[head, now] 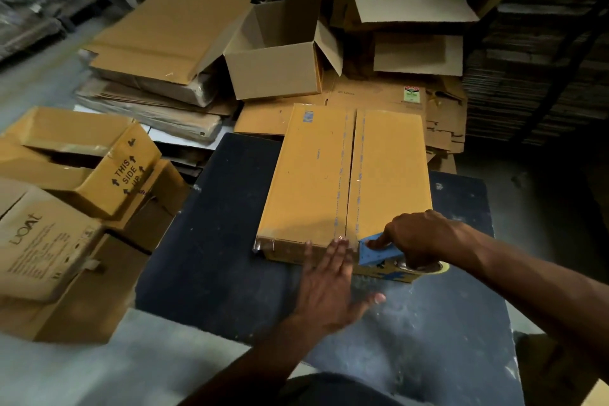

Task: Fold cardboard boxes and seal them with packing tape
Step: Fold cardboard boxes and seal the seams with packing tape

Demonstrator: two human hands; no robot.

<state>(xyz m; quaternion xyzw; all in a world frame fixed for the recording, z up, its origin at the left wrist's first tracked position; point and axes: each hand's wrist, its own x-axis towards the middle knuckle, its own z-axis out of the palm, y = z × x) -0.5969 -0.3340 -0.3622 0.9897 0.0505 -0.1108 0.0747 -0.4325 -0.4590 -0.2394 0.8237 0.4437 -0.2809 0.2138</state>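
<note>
A closed brown cardboard box (313,175) lies on a dark blue table (224,224), its two top flaps meeting in a seam down the middle. My left hand (329,280) lies flat with straight fingers against the box's near edge at the seam. My right hand (418,237) grips a blue tape dispenser (375,252) at the near right corner of the box, forefinger pressed on its top. Clear tape shows along the box's near left edge.
Folded and half-open boxes (82,175) crowd the floor at left. An open box (276,53) and stacks of flat cardboard (158,53) lie behind the table. More flat cardboard stacks (543,76) stand at the right.
</note>
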